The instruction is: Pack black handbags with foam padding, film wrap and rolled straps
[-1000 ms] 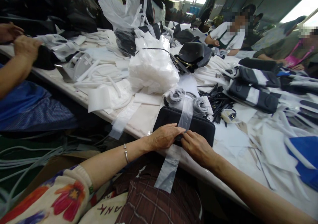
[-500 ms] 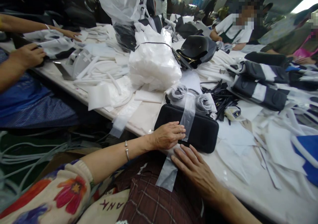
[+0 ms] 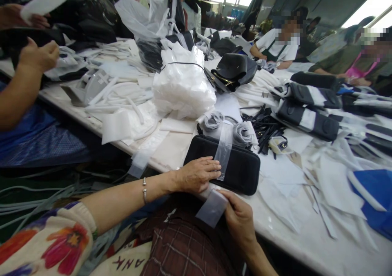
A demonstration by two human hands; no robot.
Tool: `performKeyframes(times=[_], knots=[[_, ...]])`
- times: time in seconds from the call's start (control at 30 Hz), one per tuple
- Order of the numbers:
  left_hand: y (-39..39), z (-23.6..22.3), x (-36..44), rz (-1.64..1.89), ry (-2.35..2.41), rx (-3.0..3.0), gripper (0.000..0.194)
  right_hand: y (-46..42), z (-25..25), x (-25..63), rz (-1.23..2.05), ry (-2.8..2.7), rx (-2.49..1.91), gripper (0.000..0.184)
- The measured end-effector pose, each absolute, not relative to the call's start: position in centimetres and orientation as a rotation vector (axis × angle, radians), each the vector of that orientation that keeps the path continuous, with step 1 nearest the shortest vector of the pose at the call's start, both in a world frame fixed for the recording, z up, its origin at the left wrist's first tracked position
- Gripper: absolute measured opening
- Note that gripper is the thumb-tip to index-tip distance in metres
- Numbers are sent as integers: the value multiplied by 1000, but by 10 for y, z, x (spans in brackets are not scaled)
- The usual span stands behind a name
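Note:
A black rectangular pouch [image 3: 241,170] lies at the near edge of the white table [image 3: 306,235]. A translucent plastic strip [image 3: 223,151] runs across its top and hangs over the front edge. My left hand [image 3: 196,174] lies flat on the pouch's near left side, fingers stretched out beside the strip. My right hand [image 3: 239,217] is below the table edge, its fingers pinched on the strip's hanging lower end [image 3: 212,208].
Behind the pouch sit two grey rolls [image 3: 214,120], a white plastic bag [image 3: 183,84], black straps [image 3: 266,127], a black handbag [image 3: 232,70] and black-and-white wrapped pouches [image 3: 309,119]. White foam scraps cover the table. Another person's arm [image 3: 21,84] works at left; others sit at back right.
My right hand left the pouch, dropped below the table edge and has taken hold of the strip's hanging end. My left hand stays pressed on the pouch.

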State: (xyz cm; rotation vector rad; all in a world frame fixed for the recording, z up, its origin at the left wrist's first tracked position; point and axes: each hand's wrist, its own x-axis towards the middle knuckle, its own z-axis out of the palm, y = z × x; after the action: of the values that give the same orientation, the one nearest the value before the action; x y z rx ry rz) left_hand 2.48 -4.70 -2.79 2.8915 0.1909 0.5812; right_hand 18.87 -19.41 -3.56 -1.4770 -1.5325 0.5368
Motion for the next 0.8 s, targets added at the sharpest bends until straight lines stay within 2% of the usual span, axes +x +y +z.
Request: performKeyframes(times=[0.1, 0.27, 0.33, 0.4, 0.5, 0.6, 0.67, 0.8], knots=[[-48, -22, 21, 486, 182, 2916, 55, -186, -25, 187, 688, -1404, -1552, 20], [-58, -40, 27, 730, 271, 3008, 34, -167, 18, 196, 972, -1600, -1511, 19], [-61, -48, 28, 804, 314, 3029, 32, -153, 40, 206, 1049, -1750, -1506, 17], [-62, -53, 28, 814, 325, 3024, 34, -132, 54, 217, 878, -1848, -1541, 18], [-62, -55, 27, 802, 290, 3022, 39, -91, 55, 224, 283, -2009, -1667, 25], [-63, -52, 28, 847, 339, 3009, 35, -61, 41, 222, -173, -2185, -1899, 39], [-63, -50, 29, 865, 383, 2985, 32, -53, 34, 219, -313, -2196, -2030, 50], [-64, -45, 29, 871, 383, 2962, 32, -52, 27, 221, -377, -2065, -2129, 63]])
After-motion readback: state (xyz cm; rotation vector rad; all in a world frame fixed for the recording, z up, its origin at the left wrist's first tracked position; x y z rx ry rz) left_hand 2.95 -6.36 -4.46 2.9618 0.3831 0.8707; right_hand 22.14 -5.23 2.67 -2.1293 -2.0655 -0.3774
